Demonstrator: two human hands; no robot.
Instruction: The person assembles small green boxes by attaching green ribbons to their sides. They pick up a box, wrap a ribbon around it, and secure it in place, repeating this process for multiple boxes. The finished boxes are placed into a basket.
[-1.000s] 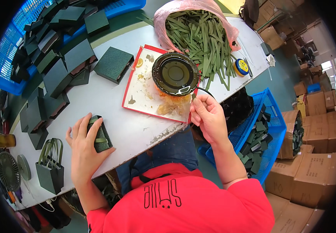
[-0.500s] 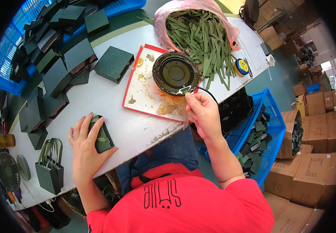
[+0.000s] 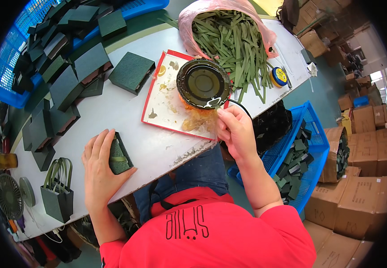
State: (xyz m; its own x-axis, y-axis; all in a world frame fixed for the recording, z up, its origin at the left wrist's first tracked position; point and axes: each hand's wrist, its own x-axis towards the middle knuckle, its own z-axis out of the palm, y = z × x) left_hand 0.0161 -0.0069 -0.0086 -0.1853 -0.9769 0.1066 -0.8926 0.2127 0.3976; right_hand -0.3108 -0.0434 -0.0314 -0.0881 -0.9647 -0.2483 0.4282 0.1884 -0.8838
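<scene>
My left hand (image 3: 100,167) wraps round a small dark green box (image 3: 121,161) on the white table, fingers along its far left side and thumb at its near edge. A lighter green band crosses the box's upward face. At the near right rim of a round black pot (image 3: 203,82) of dark, shiny liquid, my right hand (image 3: 236,129) is closed in a pinch. Between thumb and forefinger shows a bit of green ribbon, mostly hidden by the fingers. The pot stands on a red-edged white board (image 3: 166,107) smeared with brownish residue.
Many green ribbon strips (image 3: 229,42) spill from a pink plastic bag (image 3: 187,22) behind the pot. Dark green boxes (image 3: 133,71) crowd the left. A small bag with ribbon handles (image 3: 57,203) stands near a fan (image 3: 9,196). Right of the table is a blue crate (image 3: 312,134) of green pieces.
My right hand has shifted very slightly right, still at the pot's rim. My left fingers have drawn closer together on the box, which has turned a little.
</scene>
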